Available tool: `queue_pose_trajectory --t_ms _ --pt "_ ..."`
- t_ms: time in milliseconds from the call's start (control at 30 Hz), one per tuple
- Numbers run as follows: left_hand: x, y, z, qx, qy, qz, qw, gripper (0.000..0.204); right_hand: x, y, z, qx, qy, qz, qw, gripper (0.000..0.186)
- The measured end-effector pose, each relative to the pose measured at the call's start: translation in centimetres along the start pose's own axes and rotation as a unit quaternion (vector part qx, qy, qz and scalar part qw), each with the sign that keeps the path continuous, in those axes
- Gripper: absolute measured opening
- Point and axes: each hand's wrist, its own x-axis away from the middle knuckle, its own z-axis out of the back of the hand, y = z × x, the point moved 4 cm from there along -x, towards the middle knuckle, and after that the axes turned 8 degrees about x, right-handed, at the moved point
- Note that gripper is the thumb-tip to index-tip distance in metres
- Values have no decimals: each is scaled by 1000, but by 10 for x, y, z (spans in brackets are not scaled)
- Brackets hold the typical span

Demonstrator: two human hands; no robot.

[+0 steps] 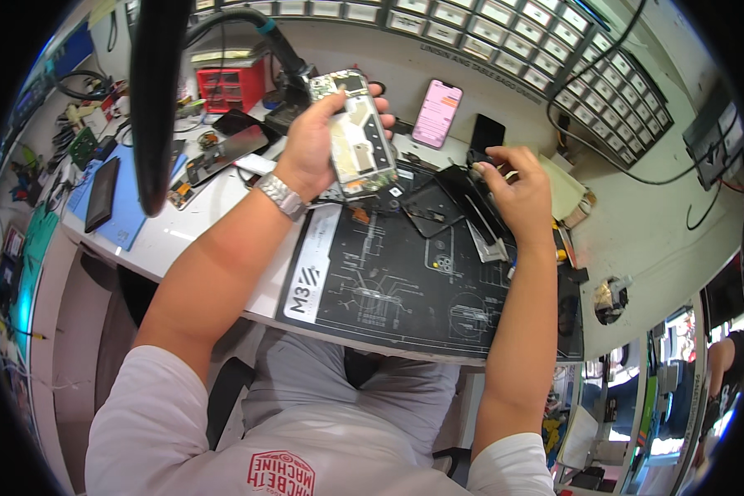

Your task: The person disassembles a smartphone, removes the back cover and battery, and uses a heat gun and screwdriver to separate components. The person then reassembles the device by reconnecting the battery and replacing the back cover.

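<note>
By the left hand point(310, 153), its fingers wrapped round the edges, an opened phone point(361, 145) is held above the table point(636, 227). At a dark panel point(474, 201), the right hand point(517, 190) is curled, thumb and fingertips close together; whether anything is pinched cannot be told. Opening appears done, since inner parts are exposed; closing up seems left, no cover being fitted on the visible side. A dark frame point(429, 217) is left loose on the black mat point(364, 260).

Opened smartphone point(360, 139) in L hand point(307, 150): pale metallic innards exposed twd cam, tilted, top leaning L. Sm. dk. part point(474, 156) at R hand point(518, 183), unclear.
</note>
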Motion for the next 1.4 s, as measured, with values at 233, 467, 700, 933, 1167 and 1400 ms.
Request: queue_pose_trajectory --t_ms 233,467,700,933,1167,1400 --pt "2 9 4 -38 -2 -20 999 54 11 24 -2 102 -272 -200 936 56" --pt "5 8 2 -41 -10 -18 999 57 17 -3 -16 167 -312 -213 911 86" --pt "7 6 0 -57 -6 -11 998 57 13 1 -21 207 -308 -246 895 82" --pt "11 4 -4 -71 14 -1 997 58 9 -4 -16 159 -239 -280 916 73" --pt "8 5 0 -46 -6 -1 999 60 11 56 10 -478 -70 -282 829 52" --pt "9 0 -3 -47 -25 13 998 63 9 52 16 -626 -1 -220 748 70"
